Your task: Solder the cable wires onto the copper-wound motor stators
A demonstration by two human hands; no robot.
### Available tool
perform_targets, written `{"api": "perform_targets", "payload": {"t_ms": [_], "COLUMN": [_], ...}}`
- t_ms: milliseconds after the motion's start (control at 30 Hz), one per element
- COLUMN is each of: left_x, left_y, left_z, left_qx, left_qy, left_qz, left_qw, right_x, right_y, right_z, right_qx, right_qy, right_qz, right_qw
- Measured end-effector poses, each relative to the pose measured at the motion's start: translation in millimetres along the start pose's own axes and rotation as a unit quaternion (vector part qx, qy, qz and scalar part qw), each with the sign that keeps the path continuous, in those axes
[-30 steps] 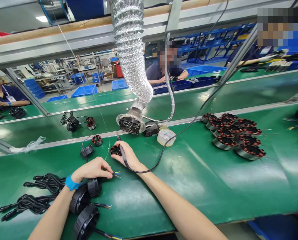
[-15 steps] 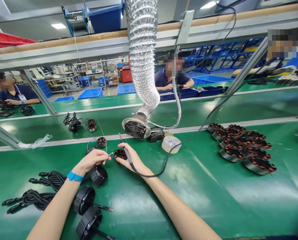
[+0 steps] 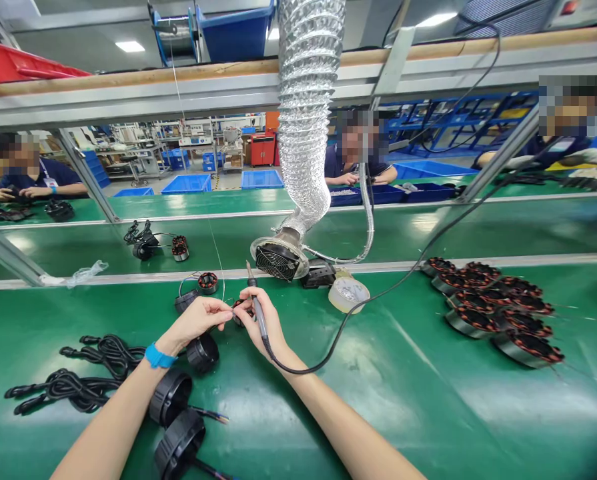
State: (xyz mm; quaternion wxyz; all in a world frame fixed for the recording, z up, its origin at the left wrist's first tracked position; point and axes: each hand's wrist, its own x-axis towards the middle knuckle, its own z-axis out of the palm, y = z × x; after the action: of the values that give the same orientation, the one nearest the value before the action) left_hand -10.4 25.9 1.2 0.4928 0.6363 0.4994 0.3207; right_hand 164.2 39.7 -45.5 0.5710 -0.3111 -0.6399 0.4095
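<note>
My right hand (image 3: 267, 325) is closed around a soldering iron (image 3: 259, 316), its tip pointing up and away from me. That hand's thumb and forefinger meet the fingertips of my left hand (image 3: 198, 320), which pinches a thin wire end, mostly hidden by the fingers. Just behind the fingers sits a copper-wound stator (image 3: 241, 305), partly covered by my right hand. Another stator (image 3: 208, 283) lies farther back beside a black round housing (image 3: 185, 301). Below my left hand is a second black housing (image 3: 203, 353). A thin strand of solder wire (image 3: 217, 248) hangs down behind my hands.
A fume extractor (image 3: 279, 259) on a silver duct hangs ahead. Beside it stands a roll of tape (image 3: 349, 295). Several stators (image 3: 478, 320) are grouped at right. Black housings (image 3: 179, 437) and coiled cables (image 3: 85, 390) lie at left. The iron's cord (image 3: 378, 291) crosses the bench. Co-workers sit opposite.
My hands have come together: the left moved right with the wire, and its fingertips now meet the right thumb and forefinger. The iron stays in my right hand, more upright. The camera view shifted slightly.
</note>
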Motion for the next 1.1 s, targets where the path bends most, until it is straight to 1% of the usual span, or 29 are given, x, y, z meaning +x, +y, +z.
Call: {"api": "perform_targets", "payload": {"t_ms": [100,200,333,433,533,633,700,733,800,867,1000,1100], "left_x": [0.3,0.4,1.3,1.7,0.6,-1.9,-3.3,-3.7,-3.4,-2.5,-1.7,-2.2], "left_y": [0.1,0.7,0.2,-1.0,-1.0,0.1,0.6,0.7,1.0,1.7,2.1,-1.5], "left_z": [2.7,4.9,5.2,4.2,5.6,10.3,13.3,14.1,14.2,12.4,9.0,9.1], "left_qx": [0.015,-0.001,-0.024,-0.027,-0.015,0.014,0.027,0.031,0.029,0.020,0.006,-0.024], "left_qy": [0.041,0.072,0.088,0.096,0.081,0.018,-0.023,-0.034,-0.033,-0.017,0.003,-0.004], "left_qz": [0.025,0.029,0.030,0.031,0.033,0.029,0.027,0.025,0.019,0.012,0.021,-0.005], "left_qw": [0.999,0.997,0.995,0.995,0.996,0.999,0.999,0.999,0.999,1.000,1.000,1.000], "right_x": [-1.8,-3.0,-4.7,-5.8,-5.6,-4.7,-4.5,-4.5,-4.7,-4.5,-3.0,-3.1], "right_y": [0.3,-1.5,-1.8,-1.1,-4.6,-12.6,-17.3,-18.6,-18.6,-15.9,-8.8,-6.8], "right_z": [3.1,5.4,8.0,8.5,6.6,4.4,4.3,4.5,5.0,5.0,3.8,3.9], "right_qx": [0.001,0.014,0.031,0.031,-0.018,-0.072,-0.077,-0.075,-0.073,-0.075,-0.082,-0.097], "right_qy": [0.028,0.048,0.054,0.054,0.058,0.042,0.023,0.016,0.012,0.023,0.045,0.038], "right_qz": [0.017,0.045,0.072,0.071,0.031,-0.032,-0.057,-0.062,-0.065,-0.065,-0.059,-0.065], "right_qw": [0.999,0.998,0.995,0.996,0.998,0.996,0.995,0.995,0.995,0.995,0.994,0.992]}}
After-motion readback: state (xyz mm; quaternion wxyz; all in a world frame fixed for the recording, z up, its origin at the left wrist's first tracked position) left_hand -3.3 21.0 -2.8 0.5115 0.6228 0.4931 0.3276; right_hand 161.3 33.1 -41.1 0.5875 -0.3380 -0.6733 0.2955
